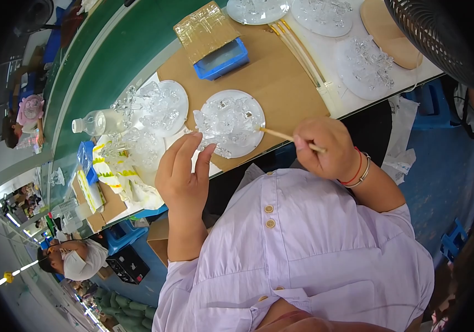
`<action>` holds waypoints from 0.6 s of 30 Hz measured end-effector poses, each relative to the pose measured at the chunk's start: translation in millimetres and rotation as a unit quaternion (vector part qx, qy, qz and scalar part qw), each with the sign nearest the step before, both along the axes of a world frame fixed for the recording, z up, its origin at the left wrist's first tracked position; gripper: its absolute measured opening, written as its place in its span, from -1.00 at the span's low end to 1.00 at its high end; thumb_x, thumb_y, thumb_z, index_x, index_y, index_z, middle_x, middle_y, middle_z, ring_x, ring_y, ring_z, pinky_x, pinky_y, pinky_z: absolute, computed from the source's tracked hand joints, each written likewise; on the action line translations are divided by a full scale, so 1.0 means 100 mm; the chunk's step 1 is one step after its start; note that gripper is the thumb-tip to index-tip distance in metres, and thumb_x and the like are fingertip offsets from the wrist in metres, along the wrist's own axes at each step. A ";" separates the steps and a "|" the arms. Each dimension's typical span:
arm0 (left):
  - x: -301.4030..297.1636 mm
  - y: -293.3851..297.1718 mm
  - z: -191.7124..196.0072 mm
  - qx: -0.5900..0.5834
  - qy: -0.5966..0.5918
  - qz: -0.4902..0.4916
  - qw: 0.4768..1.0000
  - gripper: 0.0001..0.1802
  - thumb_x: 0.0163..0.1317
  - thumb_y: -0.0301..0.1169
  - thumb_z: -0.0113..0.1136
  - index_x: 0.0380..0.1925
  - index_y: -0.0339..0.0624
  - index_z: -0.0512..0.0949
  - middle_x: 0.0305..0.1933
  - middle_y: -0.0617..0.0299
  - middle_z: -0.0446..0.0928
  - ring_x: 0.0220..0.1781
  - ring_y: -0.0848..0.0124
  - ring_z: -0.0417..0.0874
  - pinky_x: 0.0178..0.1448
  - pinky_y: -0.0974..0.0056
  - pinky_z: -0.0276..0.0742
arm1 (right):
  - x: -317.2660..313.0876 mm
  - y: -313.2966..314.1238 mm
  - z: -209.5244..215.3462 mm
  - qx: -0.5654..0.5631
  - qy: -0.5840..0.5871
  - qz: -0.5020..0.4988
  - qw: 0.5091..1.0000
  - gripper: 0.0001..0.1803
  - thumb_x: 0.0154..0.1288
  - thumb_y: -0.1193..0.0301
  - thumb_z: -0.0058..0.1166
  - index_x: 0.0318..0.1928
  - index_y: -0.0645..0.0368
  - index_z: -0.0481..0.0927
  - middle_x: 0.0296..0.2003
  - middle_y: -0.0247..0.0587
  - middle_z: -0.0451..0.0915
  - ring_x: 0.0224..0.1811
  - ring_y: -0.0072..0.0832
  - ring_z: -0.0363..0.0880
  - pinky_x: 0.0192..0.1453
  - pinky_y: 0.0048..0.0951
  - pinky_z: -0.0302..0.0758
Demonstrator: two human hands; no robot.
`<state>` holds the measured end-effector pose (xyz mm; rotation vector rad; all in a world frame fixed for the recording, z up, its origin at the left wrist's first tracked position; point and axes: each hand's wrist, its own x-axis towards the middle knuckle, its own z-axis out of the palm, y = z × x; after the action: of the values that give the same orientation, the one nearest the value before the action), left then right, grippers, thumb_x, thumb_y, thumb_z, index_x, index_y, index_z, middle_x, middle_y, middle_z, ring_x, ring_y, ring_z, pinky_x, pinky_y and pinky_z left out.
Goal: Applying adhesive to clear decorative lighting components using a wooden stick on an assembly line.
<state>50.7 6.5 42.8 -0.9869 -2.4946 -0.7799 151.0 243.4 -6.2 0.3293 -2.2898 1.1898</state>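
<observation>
In my right hand (323, 146) is a slim paintbrush (278, 134) with a pale wooden handle, pinched between the fingers. Its tip reaches the right side of a round white plate (254, 145) that carries a cluster of clear, glassy pieces (231, 119). My left hand (184, 171) is at the plate's lower left edge, thumb and fingers apart, close to the clear pieces. Whether a fingertip touches one of them I cannot make out.
Brown cardboard (173, 66) covers the table under a blue tub (223, 65) with a taped box flap. More brushes (300, 52) lie to its right. Similar plates (179, 102) with clear pieces stand around, beside a clear bottle (96, 123). A fan (436, 33) is at far right.
</observation>
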 end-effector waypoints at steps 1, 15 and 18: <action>0.01 0.00 0.00 -0.004 0.009 0.004 1.000 -0.66 -0.09 -0.55 0.48 -0.25 -0.18 0.63 -0.22 0.14 0.66 -0.24 0.22 0.69 -0.23 0.29 0.59 | 0.00 0.00 0.01 0.000 0.000 0.001 1.000 -0.92 0.18 0.59 0.07 -0.34 0.21 0.43 -0.48 -0.17 0.54 -0.54 -0.25 0.53 -0.46 -0.35 0.44; 0.04 0.00 0.06 -0.027 -0.002 0.001 1.000 -0.66 -0.09 -0.55 0.50 -0.25 -0.27 0.62 -0.25 0.08 0.66 -0.29 0.29 0.68 -0.21 0.34 0.59 | -0.07 0.02 0.03 -0.010 0.013 -0.005 1.000 -0.92 0.17 0.63 0.04 -0.36 0.22 0.43 -0.53 -0.15 0.51 -0.56 -0.26 0.51 -0.47 -0.36 0.43; 0.03 0.01 0.08 -0.023 -0.015 -0.006 1.000 -0.65 -0.10 -0.54 0.50 -0.24 -0.26 0.63 -0.24 0.08 0.66 -0.28 0.29 0.68 -0.20 0.33 0.59 | -0.10 0.01 0.02 0.012 0.035 -0.007 0.999 -0.91 0.17 0.63 0.05 -0.36 0.23 0.42 -0.53 -0.15 0.52 -0.56 -0.25 0.51 -0.47 -0.35 0.42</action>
<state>53.9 7.6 51.1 -1.0143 -2.5460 -0.7492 140.6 244.7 -3.8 0.3567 -2.2430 1.1272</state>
